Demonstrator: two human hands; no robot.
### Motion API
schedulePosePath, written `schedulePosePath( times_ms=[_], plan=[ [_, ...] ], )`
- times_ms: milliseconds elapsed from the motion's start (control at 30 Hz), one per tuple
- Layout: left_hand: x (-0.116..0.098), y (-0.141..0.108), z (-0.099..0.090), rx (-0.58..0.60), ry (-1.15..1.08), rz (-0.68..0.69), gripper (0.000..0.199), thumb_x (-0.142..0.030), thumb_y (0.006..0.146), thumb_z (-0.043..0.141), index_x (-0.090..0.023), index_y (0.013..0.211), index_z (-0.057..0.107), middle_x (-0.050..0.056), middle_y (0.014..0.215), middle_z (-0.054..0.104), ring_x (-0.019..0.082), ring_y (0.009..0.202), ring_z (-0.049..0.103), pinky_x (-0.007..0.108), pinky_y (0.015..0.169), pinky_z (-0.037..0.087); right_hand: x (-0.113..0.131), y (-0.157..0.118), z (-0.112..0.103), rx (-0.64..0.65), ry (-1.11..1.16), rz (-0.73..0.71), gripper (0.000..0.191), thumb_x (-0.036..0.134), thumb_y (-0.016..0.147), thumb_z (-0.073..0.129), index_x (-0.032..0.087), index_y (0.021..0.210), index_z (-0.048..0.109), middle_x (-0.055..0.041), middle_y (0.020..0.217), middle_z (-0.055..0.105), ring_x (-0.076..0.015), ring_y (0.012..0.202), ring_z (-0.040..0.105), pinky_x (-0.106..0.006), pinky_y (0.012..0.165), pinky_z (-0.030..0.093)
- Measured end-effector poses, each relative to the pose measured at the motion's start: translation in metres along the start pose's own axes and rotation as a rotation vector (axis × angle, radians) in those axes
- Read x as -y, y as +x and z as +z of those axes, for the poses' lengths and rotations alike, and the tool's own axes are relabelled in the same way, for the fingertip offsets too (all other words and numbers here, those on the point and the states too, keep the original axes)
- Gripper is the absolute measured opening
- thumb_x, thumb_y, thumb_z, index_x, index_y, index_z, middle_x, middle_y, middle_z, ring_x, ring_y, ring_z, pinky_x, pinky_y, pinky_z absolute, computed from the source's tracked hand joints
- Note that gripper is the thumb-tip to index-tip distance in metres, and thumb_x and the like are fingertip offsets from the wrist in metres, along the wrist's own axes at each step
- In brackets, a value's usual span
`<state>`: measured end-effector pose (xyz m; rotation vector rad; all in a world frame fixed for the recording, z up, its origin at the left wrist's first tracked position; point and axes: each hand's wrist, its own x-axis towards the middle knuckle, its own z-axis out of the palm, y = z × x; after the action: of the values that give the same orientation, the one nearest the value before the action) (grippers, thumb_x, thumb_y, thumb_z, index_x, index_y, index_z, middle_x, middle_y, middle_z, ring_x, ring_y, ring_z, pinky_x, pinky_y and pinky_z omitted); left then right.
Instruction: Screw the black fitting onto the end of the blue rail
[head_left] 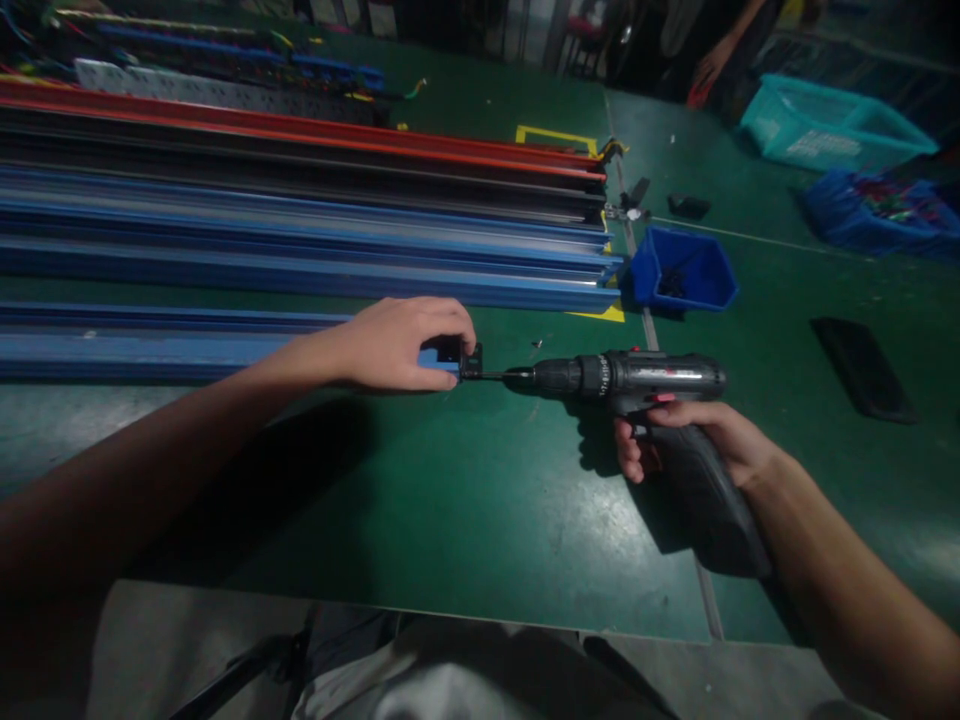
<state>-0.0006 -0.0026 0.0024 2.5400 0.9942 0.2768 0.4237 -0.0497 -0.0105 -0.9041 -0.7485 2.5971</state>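
Observation:
My left hand (409, 345) is closed around the right end of a long blue metal profile (150, 345) lying on the green table. At that end sits a small black end piece (472, 360), between my thumb and fingers. My right hand (697, 435) grips a black cordless drill (660, 380) by its handle, index finger by the trigger. The drill lies level, pointing left, and its long bit meets the black end piece. Whether a screw sits at the tip is too small to tell.
Behind lie more blue profiles (375, 260), black ones and a red one (300, 125). A blue bin (686, 270) with small dark parts stands right of them. A dark flat pouch (862, 368), a teal basket (832, 125) and another person's hand (712, 70) are farther off.

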Motion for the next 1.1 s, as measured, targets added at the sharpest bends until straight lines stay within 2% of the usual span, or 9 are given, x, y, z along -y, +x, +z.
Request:
schedulePosePath(
  times_ms=[333,500,600,800,1100],
  plan=[
    [-0.0017,-0.0003,-0.0005,-0.007,-0.01,0.003,0.03,-0.044,0.092,0.07,-0.026,0.115,0.073,0.004,0.133,0.072,0.023,0.118,0.069,0.033,0.099,0.048,-0.0012,-0.0023,-0.0028,-0.007,-0.044,-0.034,0.03,0.029,0.096,0.082,0.003,0.112,0.082,-0.018,0.102,0.084,-0.0278,0.097,0.085,-0.037,0.094,0.069],
    [0.0,-0.0001,0.0004,-0.01,-0.007,0.002,0.031,-0.046,0.092,0.071,-0.027,0.116,0.074,0.003,0.134,0.071,0.024,0.119,0.069,0.034,0.099,0.048,0.0,-0.0016,-0.0065,0.079,-0.139,-0.065,0.037,0.032,0.093,0.085,0.004,0.118,0.083,-0.0194,0.106,0.084,-0.0285,0.098,0.085,-0.037,0.093,0.068],
    [0.0014,-0.0003,0.001,-0.006,-0.001,0.003,0.031,-0.046,0.093,0.071,-0.027,0.117,0.073,0.004,0.135,0.071,0.024,0.119,0.069,0.034,0.098,0.048,0.0008,-0.0011,-0.0042,0.058,-0.132,-0.048,0.033,0.03,0.095,0.081,0.005,0.116,0.082,-0.0172,0.102,0.084,-0.0279,0.096,0.084,-0.038,0.093,0.067],
    [0.001,0.0001,0.001,-0.009,0.0,0.005,0.031,-0.045,0.092,0.071,-0.027,0.117,0.074,0.004,0.134,0.071,0.024,0.119,0.069,0.034,0.098,0.048,-0.0015,0.0006,-0.0012,0.025,-0.124,-0.068,0.027,0.028,0.094,0.078,0.006,0.108,0.081,-0.0108,0.088,0.078,-0.0225,0.083,0.08,-0.031,0.08,0.064],
    [-0.0004,0.0003,0.0,-0.006,0.005,-0.008,0.032,-0.045,0.091,0.07,-0.026,0.116,0.074,0.003,0.133,0.072,0.023,0.117,0.069,0.033,0.098,0.048,-0.0028,0.0013,-0.0023,0.033,-0.156,-0.081,0.025,0.028,0.095,0.077,0.005,0.106,0.08,-0.0109,0.086,0.077,-0.022,0.081,0.079,-0.03,0.078,0.062]
  ],
)
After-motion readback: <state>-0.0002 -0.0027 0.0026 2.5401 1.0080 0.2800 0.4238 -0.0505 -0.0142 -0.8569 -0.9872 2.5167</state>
